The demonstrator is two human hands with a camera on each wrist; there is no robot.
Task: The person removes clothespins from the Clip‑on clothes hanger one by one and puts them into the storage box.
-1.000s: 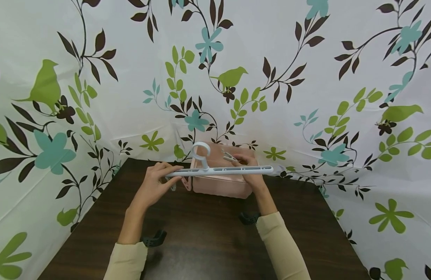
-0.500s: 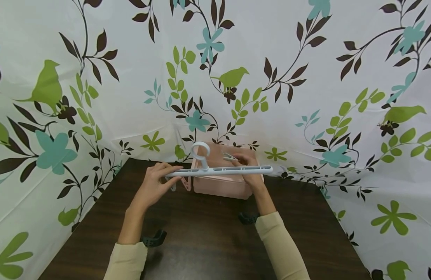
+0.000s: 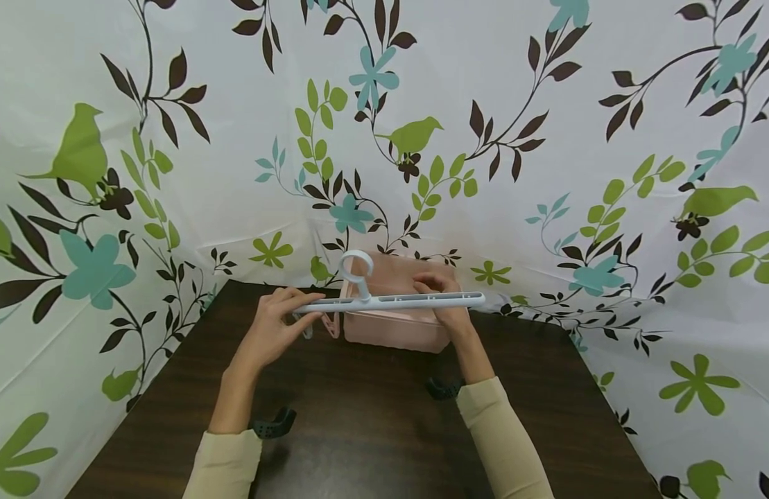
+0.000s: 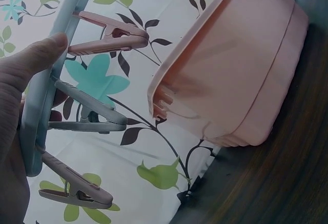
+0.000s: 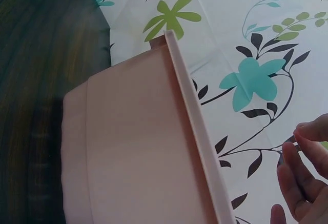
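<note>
My left hand [image 3: 277,322] grips one end of a pale blue plastic clothes hanger [image 3: 409,301], thumb on the bar. Its hook [image 3: 357,267] points up. In the left wrist view, a pink clothespin [image 4: 110,37], a grey-blue clothespin [image 4: 89,114] and a brownish-pink clothespin [image 4: 77,185] sit on the bar near that hand. My right hand [image 3: 442,298] is behind the bar, over the pink bin [image 3: 393,333]. In the right wrist view, its thumb and fingers [image 5: 307,155] are bent close together beside the bin. Whether anything is between them is unclear.
The bin stands on a dark wooden table [image 3: 359,430] near its far edge. A white curtain [image 3: 234,173] with printed leaves, birds and flowers surrounds the table. Black wrist straps [image 3: 274,424] are on both forearms.
A pale clothespin showed at my right fingertips in the earlier frames and is out of sight in the head view now. The hanger and left hand have barely shifted.
</note>
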